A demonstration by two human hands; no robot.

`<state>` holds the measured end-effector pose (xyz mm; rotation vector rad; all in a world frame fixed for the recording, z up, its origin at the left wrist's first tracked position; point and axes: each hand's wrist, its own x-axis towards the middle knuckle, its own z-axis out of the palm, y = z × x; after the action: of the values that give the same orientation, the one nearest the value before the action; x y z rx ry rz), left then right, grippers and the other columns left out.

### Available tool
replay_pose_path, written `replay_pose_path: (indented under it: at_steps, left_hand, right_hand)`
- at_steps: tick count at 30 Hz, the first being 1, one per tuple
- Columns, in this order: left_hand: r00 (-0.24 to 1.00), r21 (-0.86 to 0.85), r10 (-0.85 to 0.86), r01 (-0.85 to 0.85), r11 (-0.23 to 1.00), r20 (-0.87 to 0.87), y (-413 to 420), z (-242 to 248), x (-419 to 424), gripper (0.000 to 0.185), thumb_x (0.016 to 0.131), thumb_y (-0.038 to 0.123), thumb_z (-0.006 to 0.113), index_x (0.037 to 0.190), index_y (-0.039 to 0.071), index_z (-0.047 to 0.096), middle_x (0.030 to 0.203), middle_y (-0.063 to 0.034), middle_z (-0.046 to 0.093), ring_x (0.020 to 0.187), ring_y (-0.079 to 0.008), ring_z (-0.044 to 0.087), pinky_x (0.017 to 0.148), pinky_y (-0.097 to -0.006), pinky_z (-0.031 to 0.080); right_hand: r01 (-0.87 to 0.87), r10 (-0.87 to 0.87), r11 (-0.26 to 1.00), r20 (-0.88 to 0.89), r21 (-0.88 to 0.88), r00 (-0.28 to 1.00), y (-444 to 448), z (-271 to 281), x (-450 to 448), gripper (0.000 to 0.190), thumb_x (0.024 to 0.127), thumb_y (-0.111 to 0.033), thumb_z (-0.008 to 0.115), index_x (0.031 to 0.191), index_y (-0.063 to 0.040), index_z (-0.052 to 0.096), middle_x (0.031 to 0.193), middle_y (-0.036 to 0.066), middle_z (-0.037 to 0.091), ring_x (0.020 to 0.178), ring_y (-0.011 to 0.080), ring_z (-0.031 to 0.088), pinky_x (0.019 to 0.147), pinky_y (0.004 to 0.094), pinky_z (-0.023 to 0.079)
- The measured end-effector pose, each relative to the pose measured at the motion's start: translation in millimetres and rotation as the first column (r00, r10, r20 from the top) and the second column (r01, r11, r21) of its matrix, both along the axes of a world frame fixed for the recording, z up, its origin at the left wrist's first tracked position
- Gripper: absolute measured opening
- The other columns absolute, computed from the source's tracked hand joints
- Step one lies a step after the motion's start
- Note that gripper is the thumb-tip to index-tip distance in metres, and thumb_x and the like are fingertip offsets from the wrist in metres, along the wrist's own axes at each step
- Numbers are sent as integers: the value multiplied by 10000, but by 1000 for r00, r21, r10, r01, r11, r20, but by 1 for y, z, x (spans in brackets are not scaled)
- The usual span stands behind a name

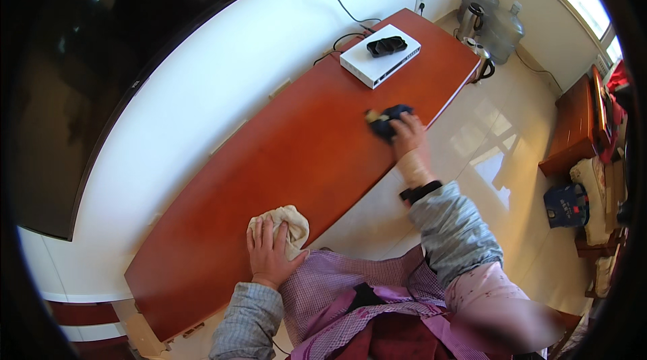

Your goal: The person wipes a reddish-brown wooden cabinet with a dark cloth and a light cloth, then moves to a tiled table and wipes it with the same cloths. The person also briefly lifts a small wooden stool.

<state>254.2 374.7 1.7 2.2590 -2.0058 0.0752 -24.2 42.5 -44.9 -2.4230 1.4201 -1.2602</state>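
A long reddish-brown wooden cabinet top runs across the view before me. Near its front edge, my left hand presses down on a bunched cream cloth, thumb and fingers around its near side. Farther along, my right hand grips a dark blue, crumpled item, apparently a cloth, against the wood. A yellowish patch shows at its left end; blur hides the detail. Beyond that hand lies a white set-top-type box, with a black plastic holder on top.
A large television hangs on the wall at left. Black cables run behind the white box. Water jugs and metal kettles stand on the floor past the far end. A dark blue bag sits at right.
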Motion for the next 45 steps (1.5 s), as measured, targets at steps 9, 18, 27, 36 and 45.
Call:
replay_pose_path:
  at_steps: [9, 18, 27, 36, 45]
  left_hand:
    - [999, 21, 31, -30, 999, -31, 10, -4, 5, 1000, 752, 576, 850, 1562, 131, 467, 1640, -184, 382, 1556, -385, 281, 1285, -554, 184]
    - [999, 58, 10, -8, 998, -37, 53, 18, 33, 1003, 683, 534, 906, 1517, 124, 528, 1626, -192, 404, 1548, -378, 301, 1286, -533, 200]
    - [1000, 46, 1, -1, 999, -1, 55, 4, 39, 965, 717, 572, 867, 1504, 118, 542, 1607, -204, 419, 1539, -399, 307, 1276, -556, 206]
    - [999, 93, 27, -28, 995, 20, 53, 7, 35, 978, 736, 612, 852, 1537, 162, 516, 1633, -158, 380, 1565, -369, 263, 1290, -564, 177]
    - [1000, 13, 11, -11, 1000, -21, 55, 7, 34, 911, 716, 498, 891, 1477, 124, 556, 1608, -178, 412, 1545, -383, 303, 1278, -560, 214]
  right_hand:
    - [-527, 548, 819, -40, 228, 835, 236, 35, 96, 450, 866, -118, 683, 1316, -127, 691, 1503, 115, 562, 1491, 352, 425, 1262, 512, 297]
    - [-187, 185, 982, 92, 15, 978, 115, 1, 40, 447, 865, -21, 711, 1303, -102, 675, 1463, 187, 572, 1416, 439, 486, 1204, 527, 382]
    - [130, -449, 816, 476, 563, 756, 17, -34, 2, 578, 1010, -184, 677, 1518, -46, 437, 1385, 266, 598, 1301, 437, 558, 1116, 472, 441]
    - [-357, -507, 588, 675, 726, 537, 200, -51, 120, 513, 1050, -265, 665, 1459, -26, 469, 1353, 132, 628, 1206, 287, 590, 1082, 407, 449]
    - [-421, -456, 673, 790, 608, 410, 14, -82, 10, 410, 1049, -342, 674, 1343, -66, 602, 1218, 128, 722, 1055, 259, 729, 939, 390, 596]
